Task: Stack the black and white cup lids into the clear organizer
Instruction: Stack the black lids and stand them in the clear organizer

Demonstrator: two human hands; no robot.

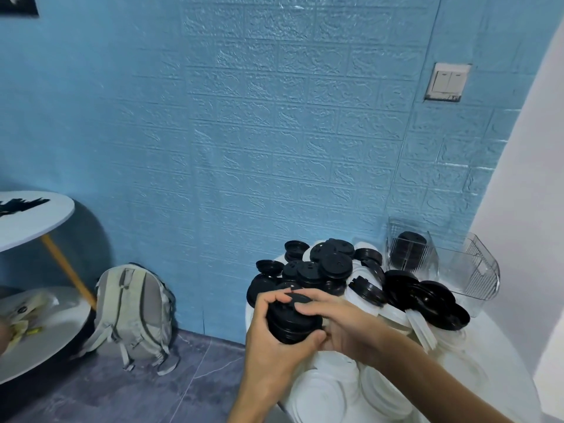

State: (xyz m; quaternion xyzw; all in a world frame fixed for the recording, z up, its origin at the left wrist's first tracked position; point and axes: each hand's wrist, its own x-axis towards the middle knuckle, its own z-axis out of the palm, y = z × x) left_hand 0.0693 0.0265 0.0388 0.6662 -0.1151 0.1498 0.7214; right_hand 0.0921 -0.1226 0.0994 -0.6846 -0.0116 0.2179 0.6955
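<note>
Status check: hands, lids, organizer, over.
Left hand and right hand both grip a short stack of black plastic cup lids. Clear plastic organizer partly filled. Loose black and white lids heaped between.

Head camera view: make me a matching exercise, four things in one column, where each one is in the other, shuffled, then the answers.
Things:
1. stack of black lids
2. backpack
3. light switch
4. clear organizer

Places:
A. mounted on the blue wall, upper right
B. at the back of the white table, near the wall, with black lids already inside
C. gripped in the left hand, with the right hand touching it
D. on the floor, against the blue wall

Pairs: 1-C, 2-D, 3-A, 4-B
</note>
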